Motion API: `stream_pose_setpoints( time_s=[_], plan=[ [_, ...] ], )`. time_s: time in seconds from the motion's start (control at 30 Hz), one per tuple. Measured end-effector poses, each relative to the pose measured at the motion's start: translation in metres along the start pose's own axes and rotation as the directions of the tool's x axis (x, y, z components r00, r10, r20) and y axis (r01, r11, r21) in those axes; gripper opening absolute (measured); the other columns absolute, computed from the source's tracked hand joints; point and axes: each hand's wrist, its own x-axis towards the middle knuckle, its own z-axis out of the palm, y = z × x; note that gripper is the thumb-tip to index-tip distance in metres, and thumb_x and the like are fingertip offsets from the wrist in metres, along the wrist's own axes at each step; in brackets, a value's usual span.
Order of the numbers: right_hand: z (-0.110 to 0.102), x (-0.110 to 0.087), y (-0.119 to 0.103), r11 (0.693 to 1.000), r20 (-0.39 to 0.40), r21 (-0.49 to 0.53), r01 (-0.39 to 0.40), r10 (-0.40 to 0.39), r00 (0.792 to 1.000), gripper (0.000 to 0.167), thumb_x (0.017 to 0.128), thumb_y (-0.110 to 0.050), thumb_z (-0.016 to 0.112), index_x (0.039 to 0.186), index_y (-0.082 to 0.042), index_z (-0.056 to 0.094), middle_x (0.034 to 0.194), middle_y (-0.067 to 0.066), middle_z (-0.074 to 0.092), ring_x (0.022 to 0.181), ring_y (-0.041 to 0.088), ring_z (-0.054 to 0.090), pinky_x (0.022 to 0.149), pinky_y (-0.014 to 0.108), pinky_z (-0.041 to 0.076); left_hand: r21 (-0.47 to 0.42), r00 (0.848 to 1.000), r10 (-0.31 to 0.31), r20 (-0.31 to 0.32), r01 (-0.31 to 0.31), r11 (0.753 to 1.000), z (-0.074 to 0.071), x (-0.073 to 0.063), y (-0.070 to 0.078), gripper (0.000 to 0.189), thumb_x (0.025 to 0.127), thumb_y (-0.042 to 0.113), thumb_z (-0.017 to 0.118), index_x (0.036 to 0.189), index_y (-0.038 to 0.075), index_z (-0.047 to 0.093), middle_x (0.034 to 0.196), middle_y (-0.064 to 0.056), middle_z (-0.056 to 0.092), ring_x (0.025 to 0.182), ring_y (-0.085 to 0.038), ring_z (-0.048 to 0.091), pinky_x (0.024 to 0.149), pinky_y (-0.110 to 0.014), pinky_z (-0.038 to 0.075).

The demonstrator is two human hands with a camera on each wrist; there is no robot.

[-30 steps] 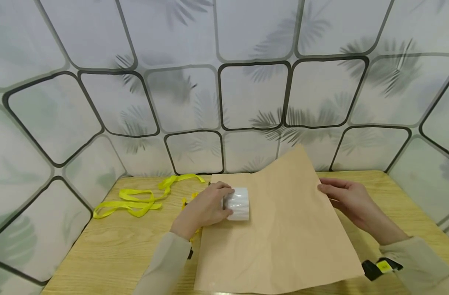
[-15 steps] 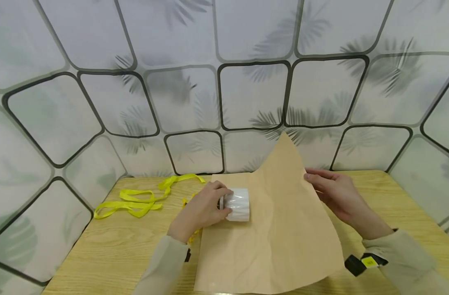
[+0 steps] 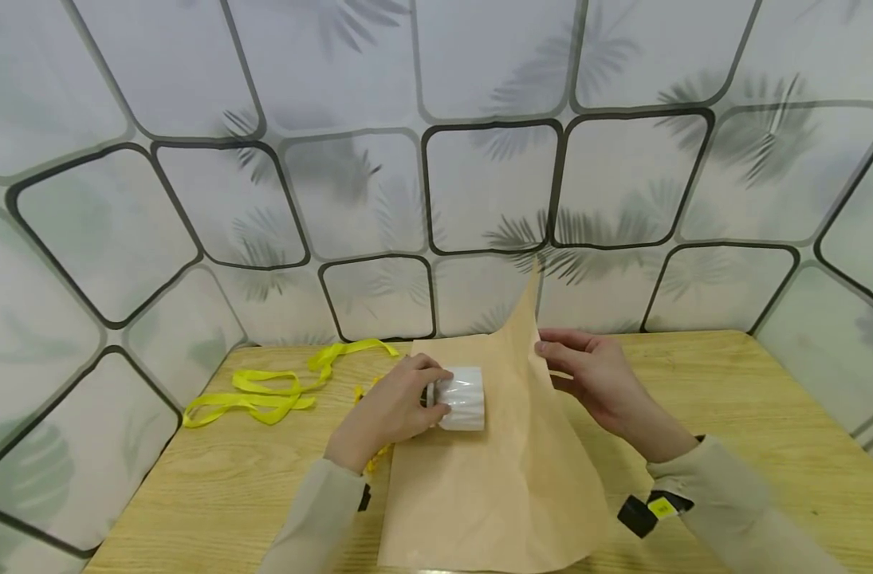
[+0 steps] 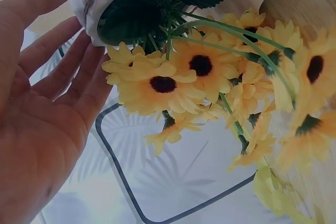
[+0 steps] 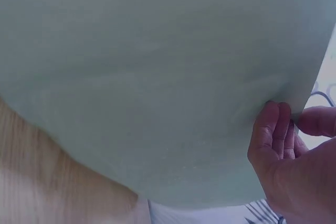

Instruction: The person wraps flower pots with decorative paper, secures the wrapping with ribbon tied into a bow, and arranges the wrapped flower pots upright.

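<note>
A white flowerpot (image 3: 465, 400) with twine round it lies on its side on a sheet of brown kraft paper (image 3: 465, 494). My left hand (image 3: 393, 406) holds it near its open end, thumb and fingers on either side. Yellow daisy-like flowers (image 4: 163, 83) and a dark green leaf stick out of the pot in the left wrist view; in the head view that hand mostly covers them. On the other side, my right hand (image 3: 594, 383) pinches the raised right edge of the paper between thumb and fingers. That half stands up in a curve to the right of the pot.
A loose yellow ribbon (image 3: 264, 396) lies in loops on the wooden table (image 3: 214, 478) at the left. Behind the table hangs a patterned cloth backdrop (image 3: 493, 191), which also closes off both sides.
My right hand has moved left, bringing the paper's right edge up and toward the pot, so the sheet bends more steeply. The left hand and the pot have stayed almost still.
</note>
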Motion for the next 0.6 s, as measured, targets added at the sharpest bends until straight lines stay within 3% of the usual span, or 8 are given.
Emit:
stream_pose_setpoints(
  time_s=[0.07,0.2,0.3,0.47,0.6],
  plan=[
    [0.006,0.001,0.003,1.0,0.0,-0.019,-0.006,0.006,1.0,0.019,0.099,-0.013,0.067,0.117,-0.009,0.071,0.097,-0.01,0.074,0.09,0.008,0.072,0.079,0.027,0.061,0.0,1.0,-0.003,0.002,0.003,1.0,0.0,0.0,0.001,0.04,0.091,0.021,0.078,0.127,0.006,0.07,0.124,-0.01,0.065,0.113,-0.027,0.063,0.103,-0.044,0.053],
    [0.018,0.005,0.011,0.999,0.006,-0.044,-0.011,0.011,1.0,0.036,0.099,-0.01,0.066,0.131,0.006,0.061,0.095,-0.01,0.074,0.089,0.009,0.073,0.08,0.029,0.061,0.007,1.0,0.006,-0.002,-0.006,1.0,-0.001,0.0,0.001,0.039,0.092,0.02,0.077,0.127,0.005,0.07,0.123,-0.011,0.065,0.114,-0.028,0.063,0.116,-0.051,0.043],
    [0.026,0.007,0.016,0.999,0.006,-0.051,-0.01,0.01,1.0,0.037,0.099,-0.008,0.065,0.131,0.01,0.059,0.092,-0.009,0.073,0.085,0.009,0.072,0.079,0.029,0.062,0.012,1.0,0.009,-0.006,-0.009,1.0,-0.001,0.0,0.001,0.037,0.093,0.019,0.075,0.126,0.004,0.071,0.122,-0.011,0.066,0.112,-0.028,0.064,0.121,-0.054,0.036],
    [0.041,0.012,0.022,0.999,0.007,-0.043,0.003,-0.002,1.0,0.03,0.098,-0.003,0.064,0.124,0.011,0.061,0.088,-0.006,0.072,0.08,0.008,0.071,0.078,0.032,0.063,-0.033,0.998,-0.031,-0.049,0.03,0.999,-0.002,0.002,0.003,0.028,0.098,0.018,0.07,0.122,0.005,0.073,0.117,-0.009,0.071,0.106,-0.026,0.068,0.1,-0.044,0.054],
    [0.051,0.017,0.025,0.997,0.006,-0.069,0.018,-0.018,1.0,0.036,0.098,-0.002,0.064,0.127,0.017,0.058,0.087,-0.005,0.071,0.079,0.007,0.07,0.078,0.031,0.063,-0.086,0.988,-0.103,-0.116,0.094,0.992,-0.004,0.004,0.005,0.023,0.101,0.022,0.065,0.116,0.008,0.076,0.112,-0.005,0.074,0.1,-0.022,0.07,0.087,-0.04,0.058]
  ],
)
